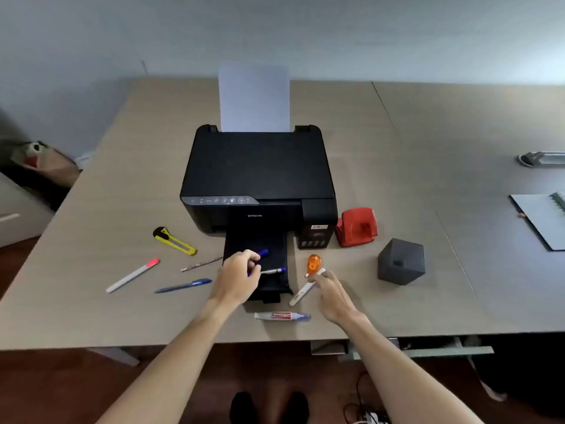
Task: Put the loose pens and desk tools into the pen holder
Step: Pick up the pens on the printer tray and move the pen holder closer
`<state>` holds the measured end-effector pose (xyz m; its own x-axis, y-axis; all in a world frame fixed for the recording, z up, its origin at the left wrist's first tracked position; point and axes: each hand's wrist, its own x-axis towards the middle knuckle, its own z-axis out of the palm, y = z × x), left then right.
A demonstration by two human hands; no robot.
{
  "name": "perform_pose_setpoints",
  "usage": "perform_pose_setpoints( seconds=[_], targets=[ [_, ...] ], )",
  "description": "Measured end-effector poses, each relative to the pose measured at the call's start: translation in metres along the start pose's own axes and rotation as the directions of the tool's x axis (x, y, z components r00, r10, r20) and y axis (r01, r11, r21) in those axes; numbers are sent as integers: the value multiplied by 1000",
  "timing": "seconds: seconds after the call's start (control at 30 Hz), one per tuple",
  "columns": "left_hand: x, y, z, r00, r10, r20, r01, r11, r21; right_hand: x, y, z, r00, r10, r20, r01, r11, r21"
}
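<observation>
My left hand (237,275) is over the printer's output tray, fingers closed on a blue marker (263,253); a blue-capped pen (273,271) lies just beside its fingertips. My right hand (333,296) touches a white pen (302,291) with its fingertips, next to an orange correction tape (314,264). The dark grey cube-shaped pen holder (401,262) stands to the right. A yellow cutter (174,241), a pink-tipped white highlighter (132,275), a thin pencil (200,264), a blue pen (183,286) and a correction pen (281,316) lie loose on the table.
A black Epson printer (258,175) with a paper sheet fills the middle of the wooden table (397,148). A red hole punch (356,228) stands right of it. A notebook (541,221) and a grey stapler-like tool (541,158) lie far right.
</observation>
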<state>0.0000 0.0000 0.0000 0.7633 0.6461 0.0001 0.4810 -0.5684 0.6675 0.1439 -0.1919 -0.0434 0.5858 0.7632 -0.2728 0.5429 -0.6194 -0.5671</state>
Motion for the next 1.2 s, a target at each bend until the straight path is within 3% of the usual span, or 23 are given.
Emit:
perform_pose_setpoints(
  seconds=[0.13, 0.27, 0.47, 0.57, 0.63, 0.73, 0.8, 0.9, 1.0, 1.07, 1.2],
  targets=[
    [-10, 1, 24, 998, 9, 58, -14, 996, 86, -6, 6, 25, 995, -70, 66, 80, 985, -156],
    [-12, -7, 37, 998, 4, 62, -15, 983, 183, -3, 13, 34, 984, -175, -27, 149, 901, -407],
    [-16, -17, 47, 998, 27, 65, -45, 954, 298, 2, 28, 22, 935, -353, 33, 311, 775, -550],
    [-10, -18, 48, 999, 24, 48, -40, 937, 347, 2, 36, 10, 940, -338, -47, 280, 841, -463],
    [-6, -19, 48, 999, 1, 47, -18, 930, 367, 2, 38, -2, 920, -347, -181, 271, 899, -345],
    [-2, -21, 51, 999, -5, 50, -13, 932, 363, -8, 31, -39, 870, -234, -435, 265, 964, 11],
    [-1, -23, 53, 999, 2, 50, -20, 929, 369, -18, 27, -69, 789, -145, -598, 299, 940, 166],
    [2, -23, 56, 999, -9, 46, -8, 929, 369, -26, 38, -112, 608, 56, -792, 252, 932, 259],
    [3, -24, 58, 999, 4, 38, -17, 933, 360, -28, 55, -142, 488, 245, -838, 139, 926, 352],
    [4, -24, 58, 999, 13, 40, -27, 933, 360, -24, 70, -153, 497, 307, -812, 73, 917, 391],
    [5, -22, 59, 999, 1, 38, -14, 936, 350, -8, 107, -148, 619, 300, -725, -112, 948, 297]
  ],
)
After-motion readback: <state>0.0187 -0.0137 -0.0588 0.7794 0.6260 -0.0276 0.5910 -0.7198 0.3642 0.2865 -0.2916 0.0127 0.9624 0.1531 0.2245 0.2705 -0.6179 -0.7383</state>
